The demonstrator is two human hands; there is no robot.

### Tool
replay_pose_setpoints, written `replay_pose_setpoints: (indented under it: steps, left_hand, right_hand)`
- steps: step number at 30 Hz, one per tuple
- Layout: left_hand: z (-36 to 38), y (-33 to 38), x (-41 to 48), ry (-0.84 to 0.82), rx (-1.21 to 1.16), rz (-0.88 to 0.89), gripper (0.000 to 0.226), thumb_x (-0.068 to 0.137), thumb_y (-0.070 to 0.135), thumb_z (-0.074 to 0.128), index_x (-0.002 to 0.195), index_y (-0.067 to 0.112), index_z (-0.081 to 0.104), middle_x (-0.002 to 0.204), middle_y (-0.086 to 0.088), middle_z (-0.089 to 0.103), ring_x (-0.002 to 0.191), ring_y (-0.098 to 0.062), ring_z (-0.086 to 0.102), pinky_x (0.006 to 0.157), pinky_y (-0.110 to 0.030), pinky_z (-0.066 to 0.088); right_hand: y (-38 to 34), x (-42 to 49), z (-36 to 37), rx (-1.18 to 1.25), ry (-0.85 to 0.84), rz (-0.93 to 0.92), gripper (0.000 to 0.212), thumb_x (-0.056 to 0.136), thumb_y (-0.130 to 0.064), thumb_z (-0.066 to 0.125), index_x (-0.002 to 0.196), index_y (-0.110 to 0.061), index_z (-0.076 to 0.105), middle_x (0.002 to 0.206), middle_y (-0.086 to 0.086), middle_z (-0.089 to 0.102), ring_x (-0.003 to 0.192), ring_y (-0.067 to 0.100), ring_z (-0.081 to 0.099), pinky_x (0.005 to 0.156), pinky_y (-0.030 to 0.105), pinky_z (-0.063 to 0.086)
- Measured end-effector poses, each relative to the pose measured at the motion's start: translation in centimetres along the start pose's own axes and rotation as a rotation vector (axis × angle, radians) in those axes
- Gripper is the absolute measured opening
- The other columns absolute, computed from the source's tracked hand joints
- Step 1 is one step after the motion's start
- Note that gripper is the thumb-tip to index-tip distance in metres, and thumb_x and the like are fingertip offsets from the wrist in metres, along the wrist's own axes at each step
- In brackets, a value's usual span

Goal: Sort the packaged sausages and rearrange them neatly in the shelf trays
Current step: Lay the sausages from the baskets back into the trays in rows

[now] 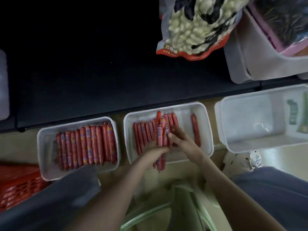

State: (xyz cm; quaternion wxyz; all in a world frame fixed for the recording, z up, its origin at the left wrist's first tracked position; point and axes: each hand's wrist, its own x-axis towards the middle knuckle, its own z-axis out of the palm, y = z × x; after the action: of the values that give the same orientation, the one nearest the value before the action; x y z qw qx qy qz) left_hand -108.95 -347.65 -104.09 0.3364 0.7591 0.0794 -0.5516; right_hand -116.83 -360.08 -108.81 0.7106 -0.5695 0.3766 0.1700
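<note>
Two white trays sit side by side below a dark shelf. The left tray (43,148) holds a neat row of red packaged sausages (86,145). In the middle tray (204,129) more red sausages (143,134) lie in a row at the left, and a single sausage (195,129) lies alone at the right. My left hand (154,153) grips a bundle of several sausages (160,137) over this tray. My right hand (179,139) rests against the bundle with its fingers on the sausages.
An empty white tray (246,124) stands to the right. A red plastic crate (18,182) is at the lower left. On the dark shelf (100,72) above lie a snack bag (195,25) and a tilted white bin (246,52). My knees frame the lower view.
</note>
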Motion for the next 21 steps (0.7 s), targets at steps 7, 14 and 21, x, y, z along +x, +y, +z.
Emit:
replay_pose_setpoints:
  steps: [7, 14, 21]
  left_hand:
    - [1.8, -0.5, 0.7, -0.120, -0.142, 0.034, 0.019, 0.079, 0.008, 0.072, 0.093, 0.021, 0.071, 0.086, -0.006, 0.074, 0.084, -0.024, 0.070, 0.079, -0.035, 0.057]
    - [1.2, -0.9, 2.5, 0.115, -0.309, -0.112, 0.016, 0.074, -0.006, 0.071, 0.070, 0.009, 0.066, 0.048, 0.000, 0.060, 0.043, -0.012, 0.057, 0.042, -0.018, 0.042]
    - [1.6, -2.1, 4.0, 0.310, -0.403, -0.197, 0.011, 0.075, 0.010, 0.078, 0.076, 0.011, 0.067, 0.063, -0.005, 0.062, 0.056, -0.020, 0.056, 0.054, -0.024, 0.043]
  right_hand:
    - [-0.6, -1.8, 0.6, 0.302, 0.159, 0.033, 0.022, 0.096, -0.014, 0.055, 0.117, -0.011, 0.060, 0.106, 0.005, 0.071, 0.098, 0.015, 0.068, 0.084, 0.023, 0.053]
    - [0.1, 2.1, -2.4, -0.229, 0.368, 0.076, 0.055, 0.092, -0.017, 0.052, 0.143, -0.016, 0.031, 0.118, 0.011, 0.060, 0.108, 0.028, 0.060, 0.094, 0.047, 0.050]
    - [2.3, 2.6, -2.4, -0.772, 0.170, 0.108, 0.086, 0.087, -0.006, 0.058, 0.152, -0.016, 0.002, 0.148, 0.014, 0.028, 0.138, 0.033, 0.027, 0.113, 0.047, 0.029]
